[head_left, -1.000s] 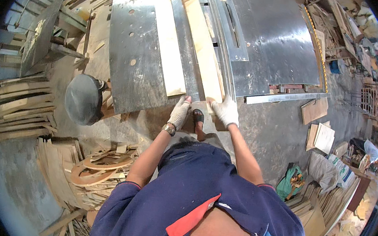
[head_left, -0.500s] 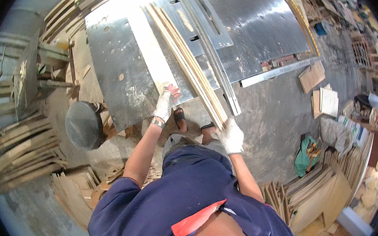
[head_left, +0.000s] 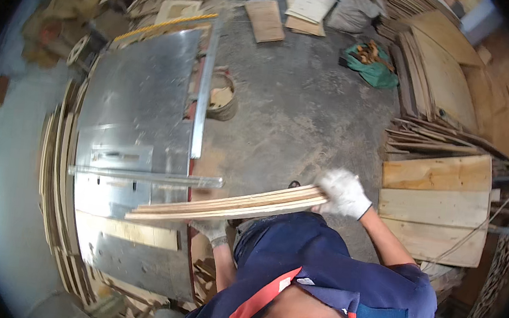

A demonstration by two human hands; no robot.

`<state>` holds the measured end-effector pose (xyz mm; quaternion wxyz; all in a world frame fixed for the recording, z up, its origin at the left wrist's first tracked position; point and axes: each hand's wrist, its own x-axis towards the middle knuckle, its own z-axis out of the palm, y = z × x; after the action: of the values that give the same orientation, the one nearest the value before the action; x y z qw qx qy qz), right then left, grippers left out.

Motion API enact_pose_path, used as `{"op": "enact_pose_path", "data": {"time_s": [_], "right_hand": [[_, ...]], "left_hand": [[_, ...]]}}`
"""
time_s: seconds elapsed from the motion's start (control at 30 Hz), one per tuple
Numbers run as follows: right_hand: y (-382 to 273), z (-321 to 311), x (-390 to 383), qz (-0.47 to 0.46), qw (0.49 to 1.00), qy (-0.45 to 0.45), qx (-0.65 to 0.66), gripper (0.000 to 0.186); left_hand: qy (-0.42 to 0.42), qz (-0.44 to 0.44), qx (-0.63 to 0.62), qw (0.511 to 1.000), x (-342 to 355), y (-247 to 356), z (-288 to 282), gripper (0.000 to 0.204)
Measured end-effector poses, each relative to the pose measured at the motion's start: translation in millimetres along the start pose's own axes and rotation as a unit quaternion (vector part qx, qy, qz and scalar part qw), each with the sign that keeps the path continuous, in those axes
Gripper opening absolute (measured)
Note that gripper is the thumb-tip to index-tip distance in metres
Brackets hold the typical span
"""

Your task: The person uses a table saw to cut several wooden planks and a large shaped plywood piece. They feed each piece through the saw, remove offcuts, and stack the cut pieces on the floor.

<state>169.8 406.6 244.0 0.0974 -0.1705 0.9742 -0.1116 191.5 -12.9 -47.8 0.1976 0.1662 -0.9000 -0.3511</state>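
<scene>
My right hand (head_left: 341,192), in a white glove, is closed on the right end of several stacked thin wood strips (head_left: 225,206), held at a slant across the saw table's left-end area. My gloved left hand (head_left: 209,231) is beneath the strips near the table's edge, its fingers hidden by them. A pale board (head_left: 128,234) lies on the steel saw table (head_left: 136,80), below the strips in the picture. A metal rail (head_left: 142,176) crosses the table just beyond the strips.
Leaning plywood sheets (head_left: 433,84) and wide boards (head_left: 431,203) line the right. A bucket (head_left: 220,97) stands by the table. A green sack (head_left: 370,69), a grey sack (head_left: 354,12) and loose panels (head_left: 263,22) lie on the concrete floor. Long strips (head_left: 53,182) stand along the table's far side.
The view has turned to the right, so the table now lies at the left. My right hand has swung the strips off their earlier lengthwise line on the table to a crosswise slant.
</scene>
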Motion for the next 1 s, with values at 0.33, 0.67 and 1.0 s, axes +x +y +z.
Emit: {"op": "enact_pose_path", "data": {"time_s": [0.33,0.67,1.0], "right_hand": [[213,107,-24,0.221,0.629,0.345,0.661,0.087],[247,229,52,0.380,0.363,0.239,0.817,0.080],[375,143,223,0.309,0.553,0.316,0.706,0.047]], "left_hand": [[-0.083,-0.361,-0.722,0.585,41,246,14,0.100],[0.051,-0.348,-0.648,0.676,101,260,47,0.104],[-0.005,-0.156,-0.451,0.879,274,278,221,0.098]]}}
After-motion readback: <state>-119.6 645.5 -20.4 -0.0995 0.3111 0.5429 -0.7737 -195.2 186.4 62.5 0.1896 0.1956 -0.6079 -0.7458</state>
